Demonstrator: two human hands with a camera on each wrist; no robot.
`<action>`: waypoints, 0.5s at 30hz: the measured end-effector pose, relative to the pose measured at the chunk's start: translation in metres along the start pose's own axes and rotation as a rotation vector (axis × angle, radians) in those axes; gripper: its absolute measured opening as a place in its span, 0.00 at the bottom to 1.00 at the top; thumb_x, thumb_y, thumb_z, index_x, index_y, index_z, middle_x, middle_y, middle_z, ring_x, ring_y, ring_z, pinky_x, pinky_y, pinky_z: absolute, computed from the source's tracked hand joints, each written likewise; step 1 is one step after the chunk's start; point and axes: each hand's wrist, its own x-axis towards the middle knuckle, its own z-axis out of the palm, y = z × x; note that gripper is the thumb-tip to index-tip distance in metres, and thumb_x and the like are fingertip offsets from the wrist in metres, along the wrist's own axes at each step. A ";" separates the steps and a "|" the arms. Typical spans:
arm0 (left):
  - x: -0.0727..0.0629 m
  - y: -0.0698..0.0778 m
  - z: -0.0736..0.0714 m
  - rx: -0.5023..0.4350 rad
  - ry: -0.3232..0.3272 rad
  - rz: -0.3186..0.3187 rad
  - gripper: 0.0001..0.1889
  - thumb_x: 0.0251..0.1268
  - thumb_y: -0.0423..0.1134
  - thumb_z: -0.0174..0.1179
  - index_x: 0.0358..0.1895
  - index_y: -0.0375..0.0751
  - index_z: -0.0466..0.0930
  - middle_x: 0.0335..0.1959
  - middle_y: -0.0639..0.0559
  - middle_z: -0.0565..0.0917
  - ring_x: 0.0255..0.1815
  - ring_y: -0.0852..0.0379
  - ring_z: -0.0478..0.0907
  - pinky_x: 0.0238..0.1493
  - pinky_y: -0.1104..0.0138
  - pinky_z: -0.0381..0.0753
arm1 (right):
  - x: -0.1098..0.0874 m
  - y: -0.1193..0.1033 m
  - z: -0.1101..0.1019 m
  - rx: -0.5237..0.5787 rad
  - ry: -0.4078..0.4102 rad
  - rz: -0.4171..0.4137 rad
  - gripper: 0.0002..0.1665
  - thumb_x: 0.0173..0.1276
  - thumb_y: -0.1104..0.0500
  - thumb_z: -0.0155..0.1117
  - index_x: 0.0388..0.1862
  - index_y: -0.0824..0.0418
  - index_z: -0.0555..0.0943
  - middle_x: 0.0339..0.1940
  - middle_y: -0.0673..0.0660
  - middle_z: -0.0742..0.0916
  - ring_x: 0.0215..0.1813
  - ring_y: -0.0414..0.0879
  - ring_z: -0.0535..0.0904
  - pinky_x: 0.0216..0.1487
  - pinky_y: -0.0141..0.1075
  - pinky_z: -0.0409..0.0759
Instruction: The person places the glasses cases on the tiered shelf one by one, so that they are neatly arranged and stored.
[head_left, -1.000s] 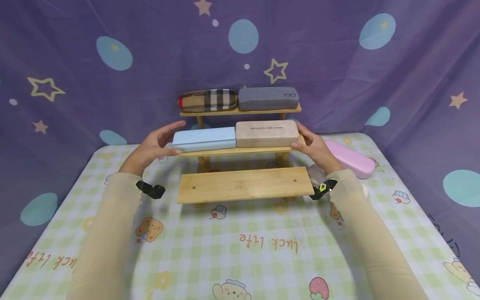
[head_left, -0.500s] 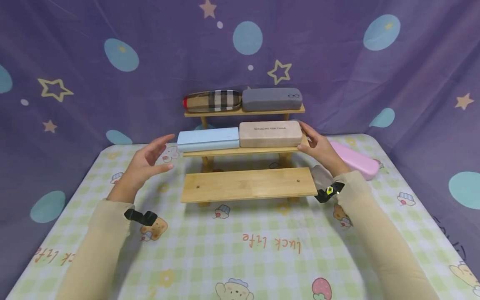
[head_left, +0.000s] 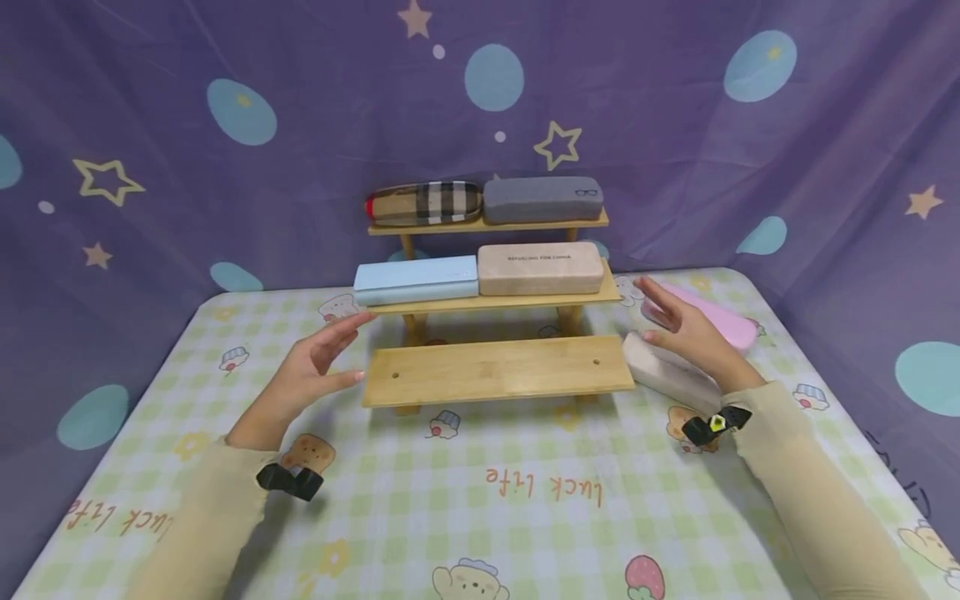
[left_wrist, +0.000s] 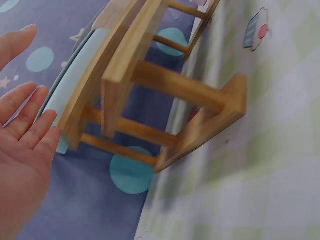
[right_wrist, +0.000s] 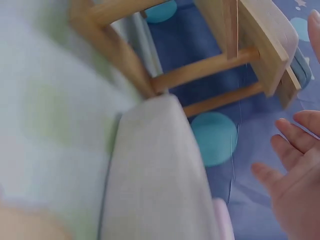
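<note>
Pink case [head_left: 732, 322] (partly behind right hand [head_left: 693, 339])

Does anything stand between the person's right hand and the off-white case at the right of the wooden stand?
Nothing visible does: the right hand hovers near the off-white case, and the right wrist view shows a gap between them. The pink case lies farther back.

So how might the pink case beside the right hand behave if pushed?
The pink case is probably stiff, given its even outline. Its smooth-looking surface may be slippery. Lying long and low, it would likely slide rather than tip.
</note>
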 end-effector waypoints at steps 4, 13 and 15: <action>-0.003 -0.006 0.006 0.010 -0.028 -0.026 0.34 0.52 0.14 0.58 0.66 0.22 0.59 0.68 0.45 0.67 0.70 0.60 0.59 0.69 0.73 0.55 | -0.020 0.004 -0.005 -0.069 0.014 -0.027 0.49 0.62 0.71 0.62 0.76 0.63 0.47 0.75 0.66 0.54 0.74 0.52 0.53 0.64 0.19 0.58; -0.010 -0.011 0.016 0.041 -0.050 -0.202 0.34 0.57 0.21 0.60 0.68 0.30 0.61 0.70 0.42 0.64 0.70 0.62 0.58 0.68 0.75 0.55 | -0.055 0.020 -0.009 -0.175 0.031 -0.109 0.49 0.57 0.72 0.66 0.74 0.65 0.53 0.75 0.59 0.60 0.70 0.24 0.53 0.63 0.16 0.56; -0.011 -0.012 0.016 0.055 -0.032 -0.224 0.34 0.57 0.22 0.61 0.68 0.31 0.62 0.70 0.41 0.64 0.71 0.62 0.56 0.68 0.75 0.54 | -0.062 0.023 -0.010 -0.178 0.038 -0.098 0.49 0.56 0.73 0.66 0.74 0.65 0.53 0.75 0.51 0.61 0.70 0.24 0.52 0.62 0.15 0.55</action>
